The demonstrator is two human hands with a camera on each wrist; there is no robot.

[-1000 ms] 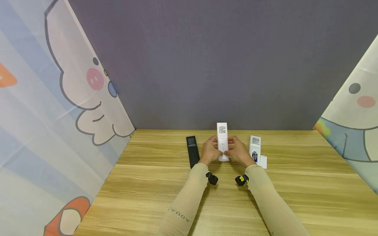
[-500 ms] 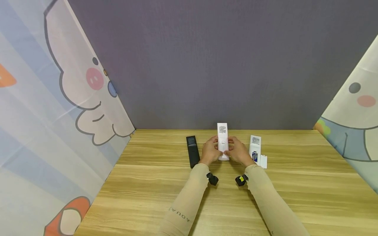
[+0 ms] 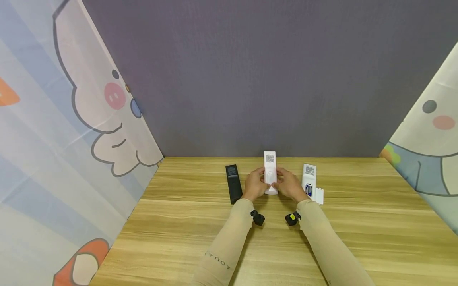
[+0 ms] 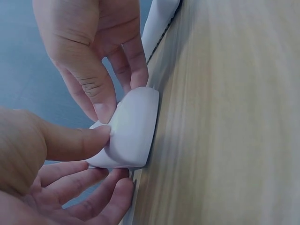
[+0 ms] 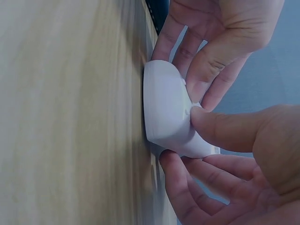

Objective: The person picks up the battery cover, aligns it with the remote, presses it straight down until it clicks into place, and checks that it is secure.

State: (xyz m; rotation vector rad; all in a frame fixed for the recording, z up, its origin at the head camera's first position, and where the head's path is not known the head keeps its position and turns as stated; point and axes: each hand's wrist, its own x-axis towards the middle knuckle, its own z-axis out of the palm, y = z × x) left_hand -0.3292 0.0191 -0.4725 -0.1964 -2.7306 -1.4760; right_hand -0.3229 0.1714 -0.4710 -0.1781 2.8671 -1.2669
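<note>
A white remote control (image 3: 270,171) lies back side up between both hands, its label at the far end. The left hand (image 3: 253,186) grips its left edge, fingers along the side and thumb pressed on the back near the close end. From the other side the right hand (image 3: 290,186) holds it the same way, its thumb beside the left one. In the left wrist view, the rounded near end of the remote (image 4: 136,129) sits close over the table. Right fingers (image 5: 174,171) curl under its edge in the right wrist view.
Left of the hands lies a black remote (image 3: 234,184), back up. To the right, a second white remote (image 3: 309,174) shows blue batteries (image 3: 308,190) in its uncovered compartment, with a white battery cover (image 3: 319,196) beside it. A grey panel (image 3: 272,79) stands behind the wooden table (image 3: 179,238).
The held remote's far end has dipped slightly toward the table. Both hands stay almost where they were, thumbs on its back; the other remotes have not moved.
</note>
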